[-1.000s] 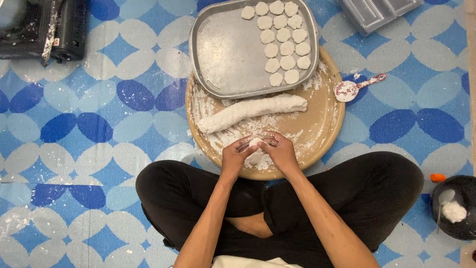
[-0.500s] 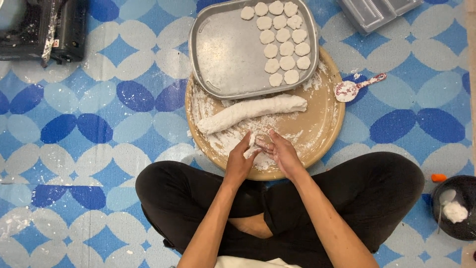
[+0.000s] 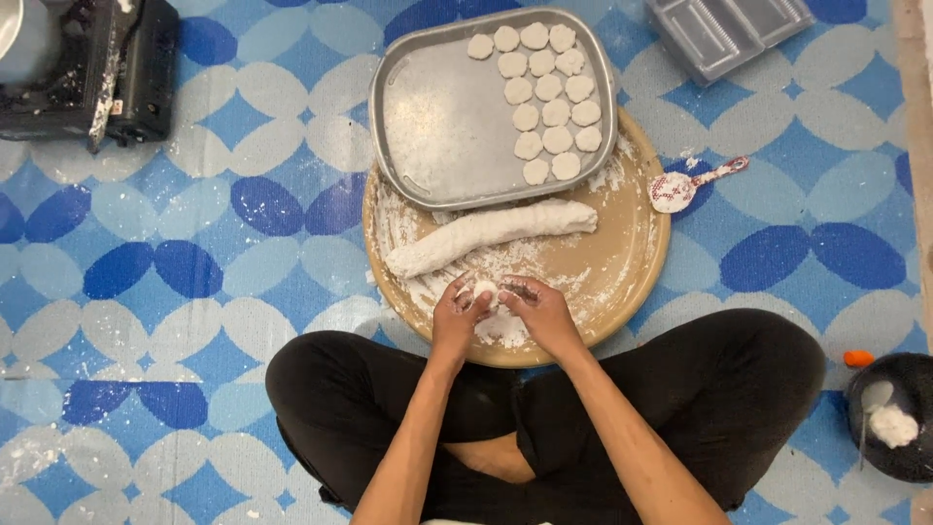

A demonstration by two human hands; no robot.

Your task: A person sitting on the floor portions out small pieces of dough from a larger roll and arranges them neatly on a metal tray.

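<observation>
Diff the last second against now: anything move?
Barely. Left hand and right hand kept working the small dough piece between the fingertips, shifting only slightly over the round board. Dough log, tray of discs and spoon stayed put.
</observation>
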